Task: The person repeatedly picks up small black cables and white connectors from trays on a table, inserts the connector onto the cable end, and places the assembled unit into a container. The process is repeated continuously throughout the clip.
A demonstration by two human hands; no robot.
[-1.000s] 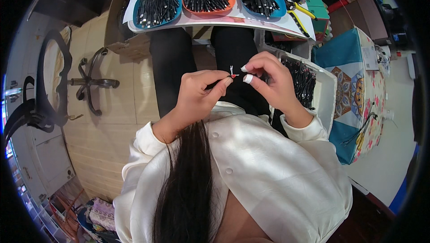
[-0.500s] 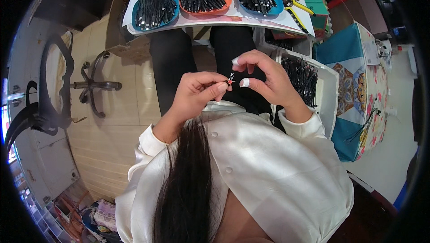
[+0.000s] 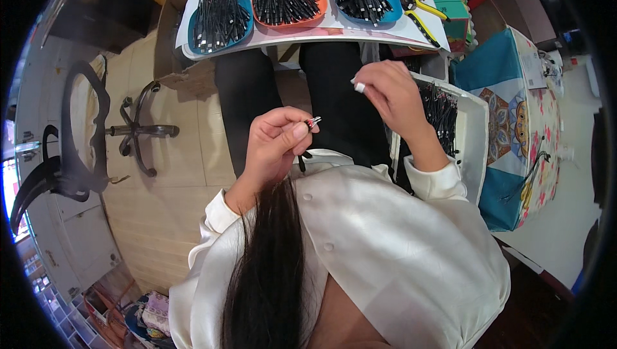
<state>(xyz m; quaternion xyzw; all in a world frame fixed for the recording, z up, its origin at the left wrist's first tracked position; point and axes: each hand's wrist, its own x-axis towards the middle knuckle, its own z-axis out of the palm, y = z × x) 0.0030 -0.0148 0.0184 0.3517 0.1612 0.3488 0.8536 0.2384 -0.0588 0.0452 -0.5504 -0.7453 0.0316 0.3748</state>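
My left hand [image 3: 275, 142] is closed in a pinch, above my lap at the middle of the view. Between its thumb and forefinger it holds a black cable [image 3: 311, 123] by one end, with short red and pale wire tips poking out past the fingertips. A dark bit below that hand may be the cable's other end. To the right and a little farther off, my right hand [image 3: 395, 96] hangs apart from the cable. White tape wraps its thumb and fingertip, which are drawn together; whatever lies between them, if anything, is too small to make out.
On the white table [image 3: 270, 38] ahead sit a blue tray [image 3: 247, 27], an orange tray [image 3: 318, 20] and another blue tray [image 3: 393, 15], all heaped with black cables. Yellow-handled pliers [image 3: 424, 27] lie beside them. A white bin [image 3: 472, 130] with more cables stands at right.
My right hand has moved away to the right, its thumb and forefinger going from apart to together. The left hand has drawn slightly left, turning the wire tips toward the right.
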